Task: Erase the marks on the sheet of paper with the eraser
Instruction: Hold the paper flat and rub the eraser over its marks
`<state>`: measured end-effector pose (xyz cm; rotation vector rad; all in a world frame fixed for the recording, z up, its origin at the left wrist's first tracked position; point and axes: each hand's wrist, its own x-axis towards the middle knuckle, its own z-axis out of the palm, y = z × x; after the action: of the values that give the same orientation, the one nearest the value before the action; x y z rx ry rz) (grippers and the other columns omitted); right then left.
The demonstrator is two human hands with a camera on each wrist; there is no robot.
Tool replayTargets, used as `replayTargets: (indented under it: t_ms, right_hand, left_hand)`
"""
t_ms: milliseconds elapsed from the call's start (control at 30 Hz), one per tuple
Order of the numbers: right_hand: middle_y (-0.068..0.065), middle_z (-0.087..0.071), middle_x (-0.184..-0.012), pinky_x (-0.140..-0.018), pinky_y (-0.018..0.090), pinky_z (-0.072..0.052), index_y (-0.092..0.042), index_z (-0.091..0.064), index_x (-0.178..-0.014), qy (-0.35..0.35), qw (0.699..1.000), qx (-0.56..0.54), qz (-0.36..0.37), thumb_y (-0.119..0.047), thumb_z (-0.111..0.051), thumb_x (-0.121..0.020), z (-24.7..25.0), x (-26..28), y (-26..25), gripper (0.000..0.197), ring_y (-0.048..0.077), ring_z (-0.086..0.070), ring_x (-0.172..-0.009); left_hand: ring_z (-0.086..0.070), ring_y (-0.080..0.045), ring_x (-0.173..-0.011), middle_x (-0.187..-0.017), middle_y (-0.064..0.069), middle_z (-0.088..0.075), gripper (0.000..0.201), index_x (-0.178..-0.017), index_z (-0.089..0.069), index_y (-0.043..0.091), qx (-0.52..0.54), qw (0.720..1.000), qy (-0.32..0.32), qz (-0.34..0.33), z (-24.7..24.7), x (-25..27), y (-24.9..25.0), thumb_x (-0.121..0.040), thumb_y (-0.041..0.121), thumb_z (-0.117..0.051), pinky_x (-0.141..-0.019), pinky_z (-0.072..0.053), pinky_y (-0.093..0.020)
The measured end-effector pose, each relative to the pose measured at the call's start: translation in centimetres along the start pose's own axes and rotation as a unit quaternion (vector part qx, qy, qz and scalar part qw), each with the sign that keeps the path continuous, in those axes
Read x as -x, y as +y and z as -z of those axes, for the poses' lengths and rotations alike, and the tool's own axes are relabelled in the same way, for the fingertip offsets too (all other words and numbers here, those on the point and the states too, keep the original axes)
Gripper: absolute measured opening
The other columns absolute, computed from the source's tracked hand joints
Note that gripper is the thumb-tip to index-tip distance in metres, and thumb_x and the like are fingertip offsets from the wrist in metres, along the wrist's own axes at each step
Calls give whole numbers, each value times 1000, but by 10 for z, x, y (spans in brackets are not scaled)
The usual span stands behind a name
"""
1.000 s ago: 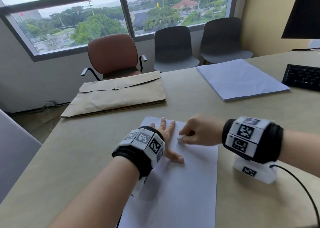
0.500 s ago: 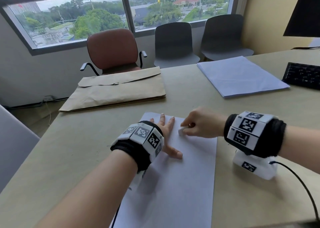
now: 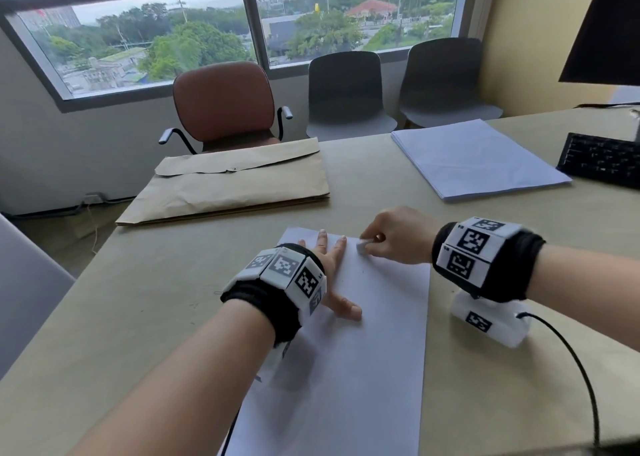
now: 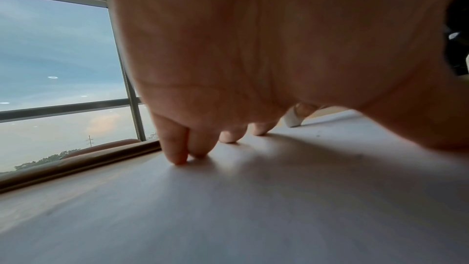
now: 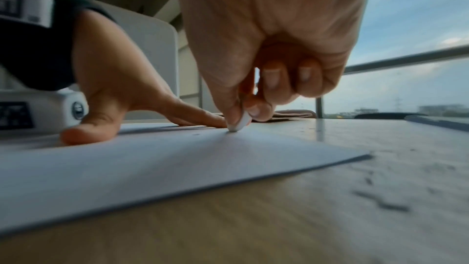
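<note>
The small white block eraser [image 3: 362, 247] stands tilted with one corner pressed onto the white rectangular sheet of paper [image 3: 363, 351], close to the sheet's far edge, and the sheet lies flat on the tan wooden table [image 3: 145, 317]. The right hand [image 3: 398, 239] makes a grip clamped on the eraser, thumb and forefinger pinching it low down while the other fingers curl into the palm; this low pinch probably gives firm downward pressure and short, controlled strokes. Just beside the eraser, toward the sheet's left edge, the left hand [image 3: 330, 275] lies spread flat, its grip apart and holding nothing, straight fingertips [image 4: 177, 160] and thumb pressing the paper down, most likely so the sheet neither slides nor creases under the rubbing. A few faint dark specks show on the sheet near the eraser; whether they are remaining marks or eraser crumbs cannot be told. Further from the sheet, beyond its far edge and to the left, a brown paper envelope [image 3: 228, 185] lies flat, and beyond its far edge to the right sits a stack of pale blue-white paper [image 3: 478, 158], with a black keyboard [image 3: 602, 159] just beside that. Both lie well apart from the sheet, so the erasing strokes have free room.
</note>
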<state>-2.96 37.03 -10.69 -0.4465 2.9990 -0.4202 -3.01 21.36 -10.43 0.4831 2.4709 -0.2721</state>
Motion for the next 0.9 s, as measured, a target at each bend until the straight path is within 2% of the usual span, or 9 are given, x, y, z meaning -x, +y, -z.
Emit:
replayTargets:
  t_ms: [100, 167, 300, 400, 533, 633, 767, 833, 900]
  right_hand:
    - [-2, -36, -48, -54, 23, -32, -23, -45, -48, -44, 996, -30, 65, -28, -54, -89, -4, 16, -6, 42, 14, -35, -51]
    - [-1, -28, -49, -49, 21, -23, -20, -35, -46, -86, 991, -53, 88, -28, -56, -88, -5, 27, -7, 48, 14, -25, -48]
    - [1, -38, -49, -54, 27, -30, -11, -57, -60, -35, 998, -22, 38, -30, -56, -87, 2, 9, 2, 33, 15, -33, -50]
    - [5, -53, -63, -63, 28, -37, -8, -68, -76, 1, 1000, 20, 15, -28, -52, -89, 3, -4, 4, 28, 20, -45, -63]
    - [1, -36, -50, -53, 19, -30, -25, -43, -46, -71, 991, -44, 109, -29, -54, -89, -5, 22, -6, 44, 12, -34, -51]
    - [0, -32, -48, -50, 18, -25, -26, -43, -47, -81, 990, -59, 103, -31, -57, -88, -2, 25, -5, 44, 14, -31, -49]
    - [-6, -48, -54, -61, 23, -33, -15, -71, -82, -9, 999, 9, 30, -29, -54, -90, 5, 4, 4, 24, 13, -43, -59]
    - [-1, -52, -56, -62, 24, -34, -21, -68, -69, -23, 998, -1, 55, -29, -53, -90, 0, 9, 1, 27, 16, -43, -61]
    - [0, -39, -48, -56, 19, -32, -27, -47, -50, -61, 992, -31, 107, -29, -54, -89, -6, 23, -7, 40, 16, -36, -53]
  left_hand:
    - [11, -31, -146, -155, 1, 28, 122, -144, 26, 33, -1, 1000, -3, 0, -1, -1, 0, -69, 71, -61, -115, -9, -57]
    - [11, -31, -146, -155, 1, 28, 121, -144, 26, 33, -4, 1000, -3, -1, -2, -1, 1, -69, 71, -61, -114, -10, -58]
    - [11, -32, -146, -155, 1, 27, 121, -145, 24, 33, 6, 1000, 3, -6, -2, 1, 0, -70, 69, -63, -113, -10, -59]
    - [11, -32, -146, -156, 1, 26, 121, -145, 24, 33, 7, 1000, 7, -8, -2, 1, 0, -69, 68, -63, -112, -10, -59]
    - [12, -32, -146, -155, 1, 28, 122, -145, 25, 33, 7, 1000, 4, -10, -4, -1, 0, -68, 70, -63, -113, -10, -59]
    - [12, -32, -146, -155, 2, 28, 122, -145, 24, 33, 11, 1000, 4, -10, -3, -2, -2, -68, 70, -63, -113, -10, -59]
    - [12, -31, -146, -155, 2, 27, 122, -145, 24, 33, 10, 1000, 5, -10, -2, 0, -1, -68, 70, -63, -112, -9, -60]
    - [12, -32, -146, -155, 2, 28, 122, -145, 24, 33, 8, 1000, 4, -10, -3, -1, -1, -68, 70, -63, -112, -9, -60]
    - [12, -33, -146, -155, 1, 28, 123, -145, 25, 32, 7, 1000, 3, -11, -3, -3, -1, -68, 70, -63, -112, -10, -59]
